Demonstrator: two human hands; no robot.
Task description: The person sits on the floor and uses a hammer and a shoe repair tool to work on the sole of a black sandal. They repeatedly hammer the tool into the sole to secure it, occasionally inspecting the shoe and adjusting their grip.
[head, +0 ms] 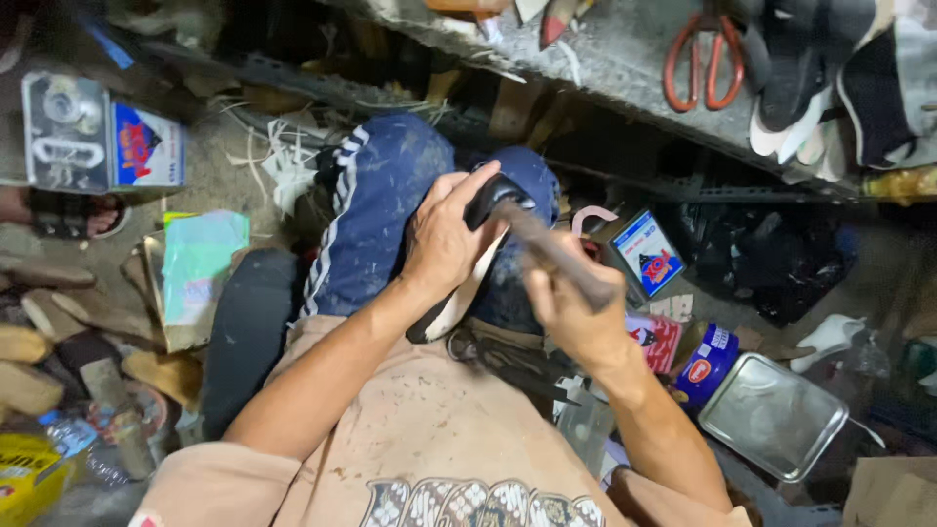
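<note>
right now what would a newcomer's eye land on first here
The two hands at the centre: the left hand steadies a dark shoe on the knee while the right hand holds a hammer against it. Orange-handled scissors lie on the grey shelf at top right.

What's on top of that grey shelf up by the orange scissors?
On the grey shelf lie orange-handled scissors and dark shoes with white soles. Items at the top edge are cut off.

Dim, warm indoor light; soft focus, motion-blurred tool, shadowed corners.
</note>
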